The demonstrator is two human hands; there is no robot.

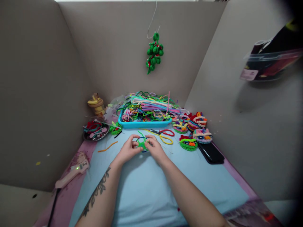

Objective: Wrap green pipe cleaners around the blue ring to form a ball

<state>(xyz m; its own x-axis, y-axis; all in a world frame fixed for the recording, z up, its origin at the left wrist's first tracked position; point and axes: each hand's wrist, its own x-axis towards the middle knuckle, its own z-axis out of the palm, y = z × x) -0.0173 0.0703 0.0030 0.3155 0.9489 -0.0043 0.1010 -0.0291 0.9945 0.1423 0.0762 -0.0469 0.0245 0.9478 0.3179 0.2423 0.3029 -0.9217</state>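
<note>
Between my two hands is a small ring wound with green pipe cleaner, with a dark blue rim showing at its edge. My left hand pinches its left side between thumb and fingers. On the other side, my right hand grips the ring near its green middle. One green end sticks up above the ring. Just beyond my right hand lie scissors with one red and one yellow handle. A thin pale stick or wire rests to the right of that hand.
A blue tray heaped with pipe cleaners stands at the back. Several colourful fuzzy figures and a black phone lie right. Left are a pink glue gun, a metal bowl and an orange pipe cleaner. Green ornaments hang behind.
</note>
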